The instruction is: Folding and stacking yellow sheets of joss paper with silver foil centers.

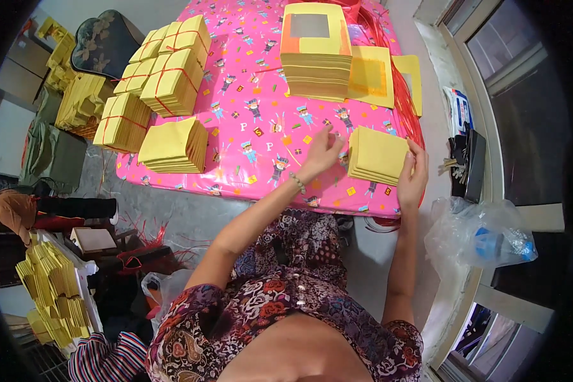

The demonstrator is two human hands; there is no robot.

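Observation:
A small stack of folded yellow paper point(377, 153) lies on the right part of the pink table, near its front edge. My right hand point(414, 173) grips the stack's right edge, thumb and fingers against the paper. Just left of the stack is my left hand point(325, 153), over the tablecloth with its fingers apart and nothing in it. Behind the stack rises a tall pile of yellow paper point(315, 70) with a grey and orange patch on top. Loose patterned yellow sheets point(370, 73) lie beside that pile.
Bundles tied with red string point(172, 83) and an untied yellow stack point(172, 146) stand at the table's left. Red strands point(409, 114) hang along its right edge. A clear plastic bag point(484, 232) sits by the window. Another person point(19, 213) is at the left, near more yellow paper point(54, 290).

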